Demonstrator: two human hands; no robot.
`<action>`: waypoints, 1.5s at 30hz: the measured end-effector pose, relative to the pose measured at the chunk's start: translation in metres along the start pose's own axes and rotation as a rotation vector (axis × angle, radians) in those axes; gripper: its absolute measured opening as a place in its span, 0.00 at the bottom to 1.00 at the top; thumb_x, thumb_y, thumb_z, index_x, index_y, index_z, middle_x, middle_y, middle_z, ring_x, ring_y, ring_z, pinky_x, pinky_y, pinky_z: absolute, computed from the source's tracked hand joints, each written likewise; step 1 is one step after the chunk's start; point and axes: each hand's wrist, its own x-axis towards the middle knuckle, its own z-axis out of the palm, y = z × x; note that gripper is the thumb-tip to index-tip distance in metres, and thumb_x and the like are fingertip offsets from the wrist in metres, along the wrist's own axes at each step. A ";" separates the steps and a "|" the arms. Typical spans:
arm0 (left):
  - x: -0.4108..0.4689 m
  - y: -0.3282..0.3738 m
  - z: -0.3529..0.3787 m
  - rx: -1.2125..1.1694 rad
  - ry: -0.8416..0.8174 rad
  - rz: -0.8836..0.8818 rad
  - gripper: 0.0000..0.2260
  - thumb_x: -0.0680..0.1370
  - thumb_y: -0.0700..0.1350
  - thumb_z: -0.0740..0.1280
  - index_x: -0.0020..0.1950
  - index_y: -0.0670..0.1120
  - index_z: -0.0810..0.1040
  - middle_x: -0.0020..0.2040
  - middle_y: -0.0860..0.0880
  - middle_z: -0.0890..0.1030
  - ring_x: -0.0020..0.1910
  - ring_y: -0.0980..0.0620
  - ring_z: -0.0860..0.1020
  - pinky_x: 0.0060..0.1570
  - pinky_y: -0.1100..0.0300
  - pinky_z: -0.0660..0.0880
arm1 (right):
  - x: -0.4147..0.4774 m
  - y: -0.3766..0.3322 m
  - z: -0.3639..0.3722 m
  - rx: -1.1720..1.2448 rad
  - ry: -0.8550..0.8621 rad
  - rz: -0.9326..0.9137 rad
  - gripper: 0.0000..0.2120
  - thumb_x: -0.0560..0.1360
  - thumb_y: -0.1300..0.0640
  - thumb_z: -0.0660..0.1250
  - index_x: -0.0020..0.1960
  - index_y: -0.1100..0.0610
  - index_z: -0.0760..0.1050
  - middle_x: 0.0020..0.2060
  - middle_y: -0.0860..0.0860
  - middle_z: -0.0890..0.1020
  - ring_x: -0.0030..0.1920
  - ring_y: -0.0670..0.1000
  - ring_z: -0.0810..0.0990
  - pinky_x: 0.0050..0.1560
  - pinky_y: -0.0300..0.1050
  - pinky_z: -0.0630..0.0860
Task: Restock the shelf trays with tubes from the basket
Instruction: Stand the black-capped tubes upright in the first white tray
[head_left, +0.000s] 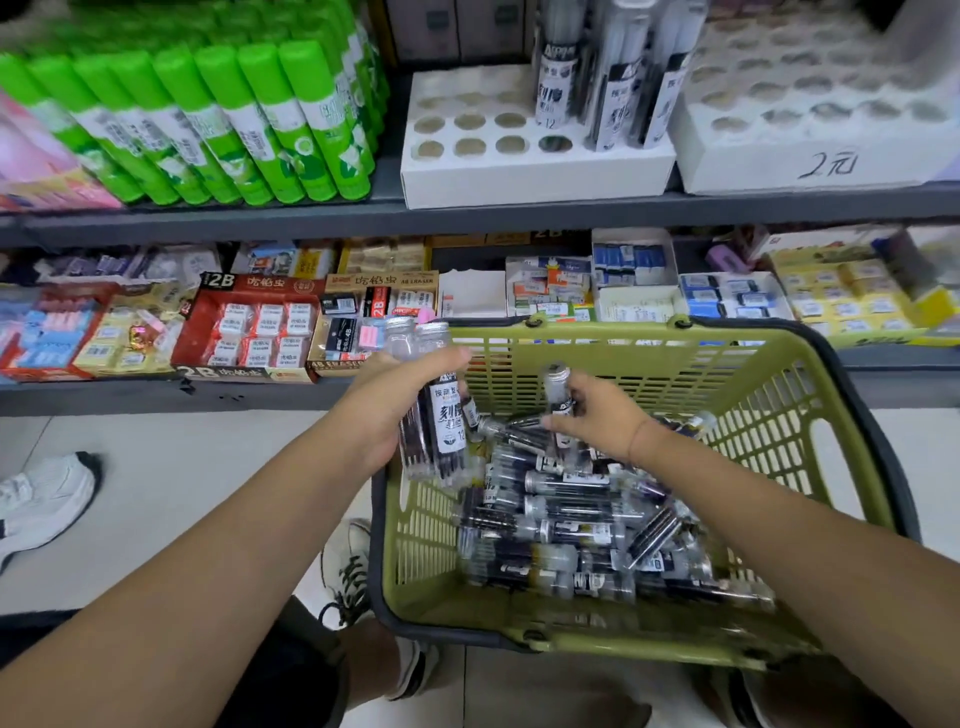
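A green basket (613, 358) in front of me holds several clear tubes (566, 514) with silver caps and black-and-white labels, lying in a heap. My left hand (400, 405) grips a bunch of tubes (441, 415) upright over the basket's left rim. My right hand (597, 410) pinches one tube (558, 387) upright above the heap. On the upper shelf a white tray (530, 166) has many round holes showing and a few tubes (561, 78) standing at its right. A second white tray (810, 156), marked with a price, sits to its right.
Green glue sticks (218, 124) fill the upper shelf at the left. The lower shelf (171, 395) carries boxes of erasers (249, 322). A white shoe (41, 499) stands on the floor at the left, and my own shoes (348, 566) show below the basket.
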 end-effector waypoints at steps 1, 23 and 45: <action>-0.001 0.009 0.001 0.043 0.031 0.051 0.17 0.67 0.52 0.78 0.49 0.44 0.81 0.44 0.46 0.86 0.47 0.49 0.83 0.50 0.53 0.78 | -0.005 -0.014 -0.013 0.026 0.017 -0.047 0.20 0.73 0.48 0.70 0.59 0.57 0.70 0.52 0.50 0.79 0.51 0.49 0.78 0.53 0.49 0.78; 0.015 0.121 0.012 0.281 0.129 0.546 0.19 0.65 0.48 0.80 0.53 0.53 0.79 0.48 0.58 0.84 0.49 0.58 0.81 0.53 0.57 0.76 | -0.008 -0.202 -0.230 -0.394 0.620 -0.515 0.20 0.73 0.52 0.69 0.63 0.54 0.73 0.44 0.44 0.75 0.43 0.46 0.72 0.47 0.36 0.65; 0.026 0.121 0.007 0.117 0.092 0.451 0.17 0.67 0.45 0.79 0.53 0.48 0.80 0.47 0.53 0.85 0.49 0.53 0.83 0.52 0.57 0.76 | 0.012 -0.204 -0.220 -0.406 0.577 -0.530 0.15 0.72 0.50 0.71 0.57 0.51 0.74 0.51 0.48 0.81 0.50 0.51 0.79 0.57 0.48 0.74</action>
